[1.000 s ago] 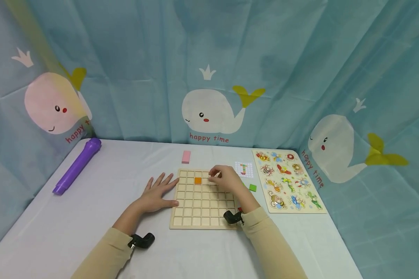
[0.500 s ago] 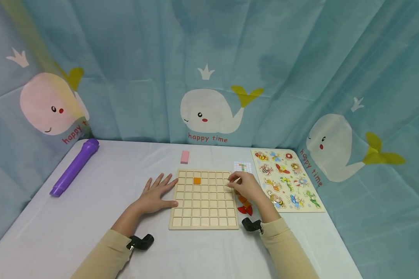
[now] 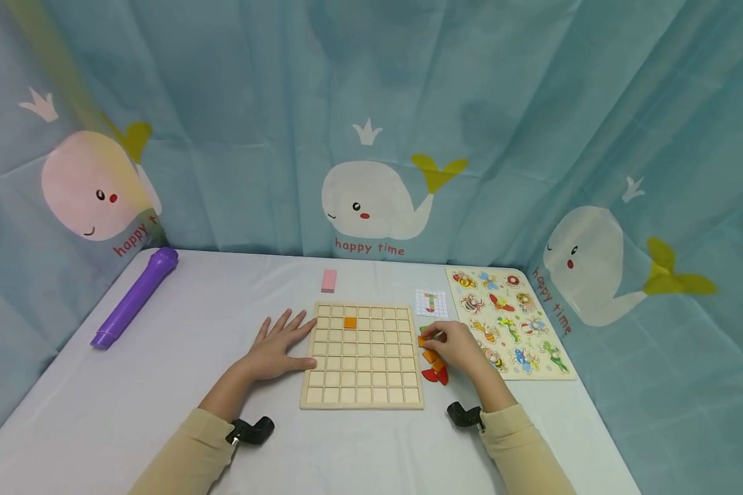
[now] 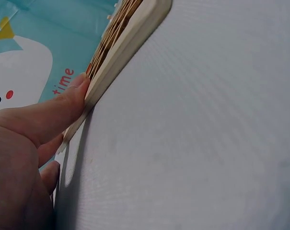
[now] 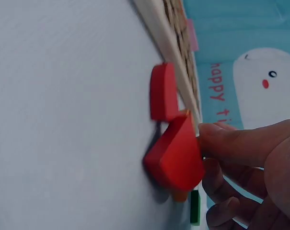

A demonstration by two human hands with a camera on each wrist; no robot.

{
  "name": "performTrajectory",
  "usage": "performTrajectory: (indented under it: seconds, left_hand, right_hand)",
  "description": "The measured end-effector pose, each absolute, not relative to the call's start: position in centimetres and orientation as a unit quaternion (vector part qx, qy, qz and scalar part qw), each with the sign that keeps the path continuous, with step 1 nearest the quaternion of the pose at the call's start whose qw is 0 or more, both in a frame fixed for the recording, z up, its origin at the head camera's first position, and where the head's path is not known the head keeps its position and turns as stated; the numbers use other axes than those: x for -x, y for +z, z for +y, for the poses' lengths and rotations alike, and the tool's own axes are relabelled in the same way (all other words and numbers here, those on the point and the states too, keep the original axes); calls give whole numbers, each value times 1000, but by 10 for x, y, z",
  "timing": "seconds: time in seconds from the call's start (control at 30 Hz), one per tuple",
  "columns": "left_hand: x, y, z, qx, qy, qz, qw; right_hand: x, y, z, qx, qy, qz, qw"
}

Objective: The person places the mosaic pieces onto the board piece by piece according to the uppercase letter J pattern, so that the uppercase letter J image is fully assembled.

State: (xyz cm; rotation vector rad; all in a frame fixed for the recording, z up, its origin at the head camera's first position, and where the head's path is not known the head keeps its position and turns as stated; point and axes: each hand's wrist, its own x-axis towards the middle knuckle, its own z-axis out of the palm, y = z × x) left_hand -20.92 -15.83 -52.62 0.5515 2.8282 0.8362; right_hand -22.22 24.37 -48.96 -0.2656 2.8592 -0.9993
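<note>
A wooden grid board (image 3: 363,394) lies flat on the white table, with one orange square tile (image 3: 350,322) in an upper cell. My left hand (image 3: 276,351) rests with spread fingers at the board's left edge, its thumb (image 4: 77,93) touching the frame. Right of the board, my right hand (image 3: 458,346) bends its fingers over a small pile, fingertips at an orange square (image 3: 421,341); whether they pinch it is hidden. Below them lie more orange squares (image 3: 431,356) and red rounded pieces (image 3: 430,375). In the right wrist view, a green piece (image 5: 195,207) shows beneath the fingers.
A pattern card (image 3: 431,303) lies behind the right hand. Further right is an insect picture puzzle board (image 3: 510,323). A pink block (image 3: 329,280) sits behind the grid board, and a purple microphone-shaped toy (image 3: 135,299) lies far left. A curtain (image 3: 254,172) borders the table.
My right hand has moved from over the board's upper cells rightward and nearer to me, onto the pile of pieces. The left hand stays at the board's edge.
</note>
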Motion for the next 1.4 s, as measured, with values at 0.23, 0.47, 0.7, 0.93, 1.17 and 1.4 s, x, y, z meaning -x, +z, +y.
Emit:
performTrajectory:
  seconds: [0.23,0.47,0.7,0.93,1.17,1.4]
  left_hand:
    - [208,-525,-159,-180,280,940,70]
    - [208,-523,-160,-183,280,940,67]
    - [208,-523,-159,-185,281,940,66]
    - [208,-524,-158,-187,284,938,66]
    - [206,-527,-158,-189,283,938,66]
    - [206,-526,-156,-188,290,936,60]
  right_hand:
    - [226,-494,249,95,-291,951,51]
    - [229,-494,246,98,-288,951,62]
    - [236,-486,246,104,-329,935,84]
    - [249,-470,237,116,-362,921,87]
    - [261,-467,213,163,-362,915,70]
    - [272,-477,188,163,-379,907,77]
